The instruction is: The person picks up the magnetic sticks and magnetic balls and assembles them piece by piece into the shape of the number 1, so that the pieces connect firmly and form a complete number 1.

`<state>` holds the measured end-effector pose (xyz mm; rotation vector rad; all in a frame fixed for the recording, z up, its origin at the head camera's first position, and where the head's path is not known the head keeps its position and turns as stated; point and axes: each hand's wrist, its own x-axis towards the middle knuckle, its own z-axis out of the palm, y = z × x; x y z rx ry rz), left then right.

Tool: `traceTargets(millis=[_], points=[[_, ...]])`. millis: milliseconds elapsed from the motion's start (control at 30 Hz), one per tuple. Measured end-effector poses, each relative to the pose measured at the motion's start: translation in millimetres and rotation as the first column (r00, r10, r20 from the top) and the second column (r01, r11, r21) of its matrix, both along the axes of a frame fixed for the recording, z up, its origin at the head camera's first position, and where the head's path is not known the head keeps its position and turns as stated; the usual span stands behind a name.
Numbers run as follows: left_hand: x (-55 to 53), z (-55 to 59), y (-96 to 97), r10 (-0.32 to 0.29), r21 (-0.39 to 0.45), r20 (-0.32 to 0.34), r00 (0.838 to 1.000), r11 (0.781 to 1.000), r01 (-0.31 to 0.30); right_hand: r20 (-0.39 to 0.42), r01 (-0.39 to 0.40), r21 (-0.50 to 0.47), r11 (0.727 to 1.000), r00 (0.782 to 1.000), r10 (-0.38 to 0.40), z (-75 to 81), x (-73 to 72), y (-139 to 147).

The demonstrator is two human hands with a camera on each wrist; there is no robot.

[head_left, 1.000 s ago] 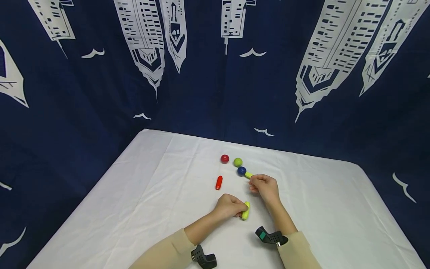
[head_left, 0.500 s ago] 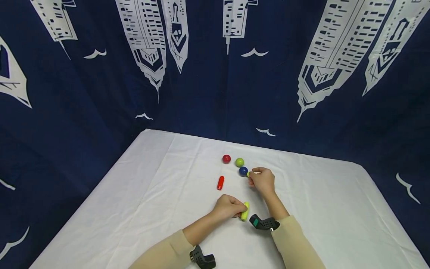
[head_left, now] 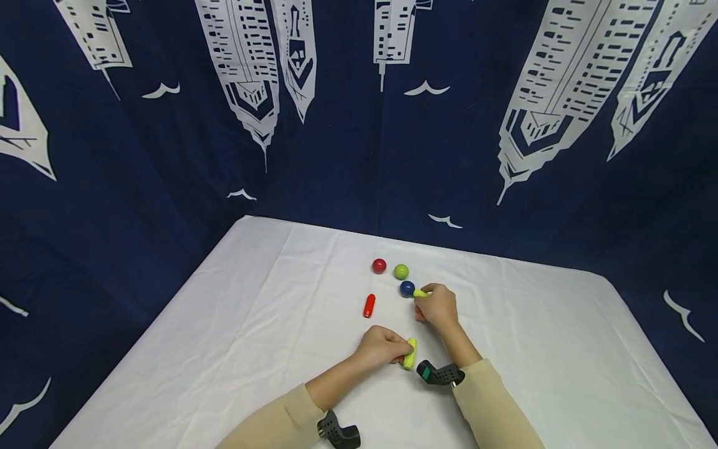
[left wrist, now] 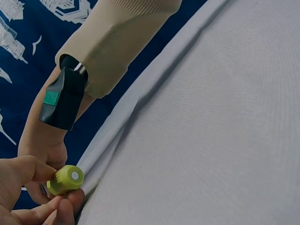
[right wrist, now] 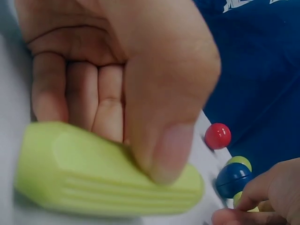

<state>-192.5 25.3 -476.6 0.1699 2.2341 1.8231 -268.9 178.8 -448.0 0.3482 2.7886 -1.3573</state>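
My left hand [head_left: 381, 345] pinches a yellow-green magnetic stick [head_left: 410, 354] between thumb and fingers, low over the white cloth. A metal disc shows in the end of that stick [left wrist: 65, 181] in the left wrist view. Farther forward, my right hand [head_left: 440, 307] pinches a second yellow-green magnetic stick [head_left: 420, 293], partly covered by the fingers. Its free end meets a dark blue ball [head_left: 407, 289]; whether they are joined I cannot tell. From the right wrist, the left hand's stick [right wrist: 108, 173] looms large in front, with the right hand [right wrist: 276, 190] behind it.
A red ball [head_left: 379, 266] and a green ball [head_left: 401, 271] lie just beyond the blue one. Left of the hands lies a red stick [head_left: 369, 305]. A white cloth [head_left: 269, 349] covers the table, and a navy patterned curtain [head_left: 336, 174] hangs behind.
My right hand has shifted slightly forward and left, and its stick has turned a little against the blue ball. The left hand has stayed nearly still with its stick.
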Motion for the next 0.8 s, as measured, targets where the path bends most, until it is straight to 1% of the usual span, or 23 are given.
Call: traceTargets(millis=[133, 267, 367, 467, 567, 700, 800], points=[[0.6, -0.6, 1.2, 0.002, 0.009, -0.004, 1.000, 1.000, -0.002, -0.009, -0.033, 0.078, 0.996, 0.999, 0.033, 1.5, 5.9, 6], [0.9, -0.6, 1.9, 0.009, 0.009, 0.001, 1.000, 1.000, -0.009, -0.014, -0.073, 0.152, 0.986, 0.997, 0.076, 1.7, 11.9, 14], [1.6, 0.5, 1.9, 0.013, -0.005, 0.016, 1.000, 1.000, -0.013, -0.010, -0.085, 0.172, 0.981, 0.996, 0.088, 1.2, 16.8, 19], [2.0, 1.5, 1.5, 0.017, -0.011, 0.024, 1.000, 1.000, -0.017, -0.010, -0.066, 0.139, 0.988, 0.998, 0.068, 0.5, 21.5, 23], [1.7, 1.8, 1.3, 0.014, 0.002, 0.023, 1.000, 1.000, -0.014, -0.028, -0.041, 0.077, 0.996, 0.999, 0.044, -1.8, 25.6, 27], [0.8, 1.7, 2.3, 0.005, 0.017, 0.028, 1.000, 1.000, -0.005, -0.052, -0.017, -0.033, 0.999, 0.999, 0.015, -8.1, 29.5, 33], [0.7, 2.3, 4.5, -0.002, 0.025, 0.038, 0.999, 1.000, 0.002, -0.066, -0.014, -0.147, 0.989, 0.998, 0.004, -14.0, 31.9, 37]])
